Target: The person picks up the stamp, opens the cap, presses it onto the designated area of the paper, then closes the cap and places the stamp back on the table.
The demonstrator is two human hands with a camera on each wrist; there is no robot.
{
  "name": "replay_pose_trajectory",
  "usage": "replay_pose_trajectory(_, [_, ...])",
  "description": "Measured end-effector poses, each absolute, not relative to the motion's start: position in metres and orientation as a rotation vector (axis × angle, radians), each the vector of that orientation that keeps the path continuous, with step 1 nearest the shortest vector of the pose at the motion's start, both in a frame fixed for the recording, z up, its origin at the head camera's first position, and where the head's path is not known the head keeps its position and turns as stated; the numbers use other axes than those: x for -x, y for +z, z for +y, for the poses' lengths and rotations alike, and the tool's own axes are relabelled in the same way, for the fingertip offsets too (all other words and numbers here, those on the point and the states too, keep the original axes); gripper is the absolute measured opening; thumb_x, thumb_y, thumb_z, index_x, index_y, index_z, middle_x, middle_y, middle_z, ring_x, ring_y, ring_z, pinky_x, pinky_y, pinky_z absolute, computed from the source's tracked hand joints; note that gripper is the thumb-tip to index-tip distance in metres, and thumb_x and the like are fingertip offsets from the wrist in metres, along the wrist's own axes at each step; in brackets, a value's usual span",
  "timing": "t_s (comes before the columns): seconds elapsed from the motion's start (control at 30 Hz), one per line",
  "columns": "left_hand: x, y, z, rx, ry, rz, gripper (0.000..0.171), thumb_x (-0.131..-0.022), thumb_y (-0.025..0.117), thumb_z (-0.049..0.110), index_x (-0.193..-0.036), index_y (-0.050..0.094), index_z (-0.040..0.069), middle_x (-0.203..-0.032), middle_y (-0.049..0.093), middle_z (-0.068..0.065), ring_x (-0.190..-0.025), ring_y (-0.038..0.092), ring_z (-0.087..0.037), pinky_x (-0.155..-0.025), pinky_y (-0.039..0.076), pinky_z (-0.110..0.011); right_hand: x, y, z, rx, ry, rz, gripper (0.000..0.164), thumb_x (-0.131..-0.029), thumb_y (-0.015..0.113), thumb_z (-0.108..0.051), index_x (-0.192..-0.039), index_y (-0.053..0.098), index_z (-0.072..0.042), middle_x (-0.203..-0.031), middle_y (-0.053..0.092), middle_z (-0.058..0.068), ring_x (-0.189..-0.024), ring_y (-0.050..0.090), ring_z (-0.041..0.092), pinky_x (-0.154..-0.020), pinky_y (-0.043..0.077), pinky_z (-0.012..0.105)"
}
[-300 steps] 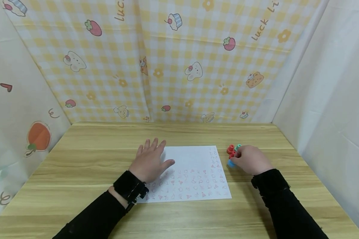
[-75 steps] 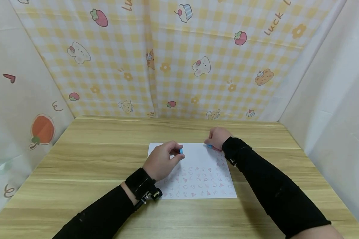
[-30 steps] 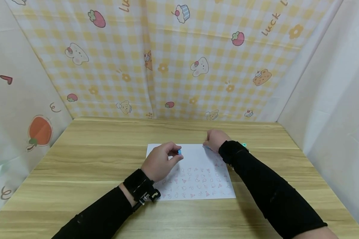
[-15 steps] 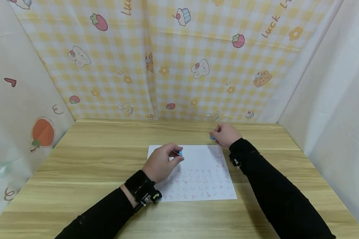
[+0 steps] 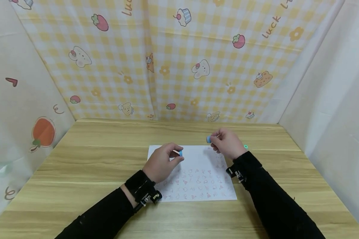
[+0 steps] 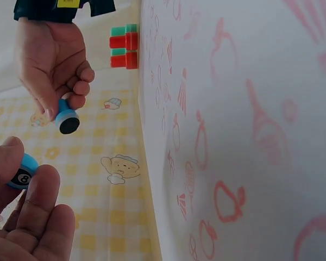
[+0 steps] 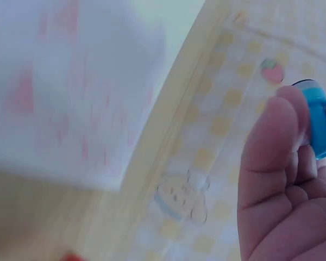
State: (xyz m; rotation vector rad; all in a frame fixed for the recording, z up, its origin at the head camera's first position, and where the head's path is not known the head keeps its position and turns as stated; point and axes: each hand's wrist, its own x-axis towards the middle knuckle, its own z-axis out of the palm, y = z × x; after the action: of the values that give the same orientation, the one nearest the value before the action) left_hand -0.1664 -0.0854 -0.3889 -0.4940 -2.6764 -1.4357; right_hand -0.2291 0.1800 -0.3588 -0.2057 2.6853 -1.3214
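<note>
My right hand (image 5: 228, 145) pinches a small blue toy stamp (image 5: 208, 139) between thumb and fingers, raised above the far right corner of a white sheet of paper (image 5: 197, 154). In the left wrist view the dark round face of the stamp (image 6: 68, 124) shows, tilted downward. My left hand (image 5: 161, 163), over the sheet's left part, pinches a small blue cap (image 5: 180, 153) between thumb and finger. An 8-ball picture marks the end of this cap (image 6: 24, 176). Rows of red printed shapes cover the near half and right edge of the sheet.
Several red and green stamps (image 6: 125, 58) stand beyond the sheet in the left wrist view. In the head view one green stamp (image 5: 246, 146) shows past my right wrist. A yellow checked cloth (image 5: 173, 66) hangs behind the wooden table (image 5: 92, 159).
My right hand took a blue stamp from the group, pressed near the sheet's far right corner, then rose and turned the stamp sideways. My left hand, earlier flat on the sheet, now holds the cap.
</note>
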Motion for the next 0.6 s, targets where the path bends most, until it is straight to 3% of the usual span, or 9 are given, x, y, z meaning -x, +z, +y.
replay_pose_trajectory(0.3, [0.167,-0.388,-0.082,0.487,-1.471,-2.71,0.024,-0.097,0.077,0.016,-0.12,0.071,0.013,-0.111,0.075,0.001,-0.093,0.074,-0.007,-0.087,0.059,-0.034,0.2,-0.373,0.157,0.301,-1.48,2.485,0.016,-0.107,0.06,-0.009,-0.118,0.059,0.002,-0.108,0.074,0.026,-0.088,0.072,0.02,-0.081,0.063,0.033])
replay_pose_trajectory(0.6, [0.164,-0.388,-0.077,0.502,-1.496,-2.73,0.022,-0.096,0.078,0.013,-0.117,0.071,0.014,-0.115,0.076,-0.001,-0.095,0.075,-0.009,-0.088,0.06,-0.037,0.182,-0.374,0.139,0.431,-1.524,2.413,0.012,-0.104,0.063,-0.006,-0.113,0.059,0.001,-0.093,0.073,0.015,-0.087,0.072,0.02,-0.08,0.061,0.029])
